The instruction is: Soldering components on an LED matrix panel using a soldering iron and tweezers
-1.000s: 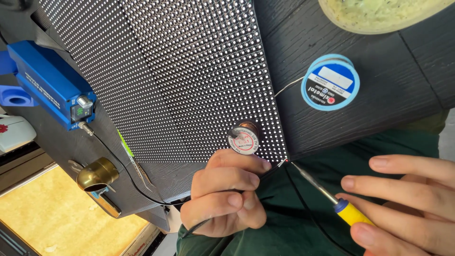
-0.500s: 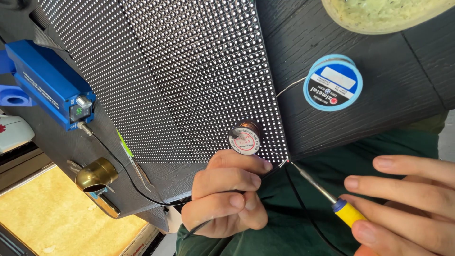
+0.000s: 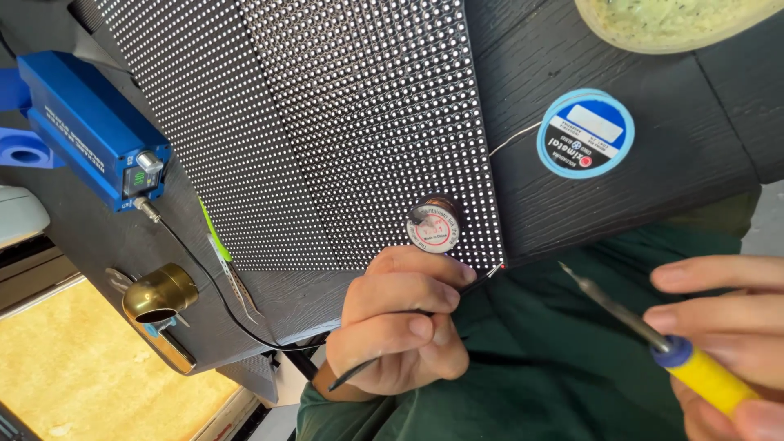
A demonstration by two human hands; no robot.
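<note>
left hand (image 3: pixel 400 322) fisted; right hand (image 3: pixel 723 327) pinching soldering iron (image 3: pixel 653 339)

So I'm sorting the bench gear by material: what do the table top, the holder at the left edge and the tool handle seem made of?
The table top looks like black-stained wood or a wood-look laminate: grain lines show and the finish is matte. The holder seems polished brass or brass-coloured metal, shiny with bright highlights. The handle in the right hand looks like smooth yellow plastic with a blue collar.
</note>
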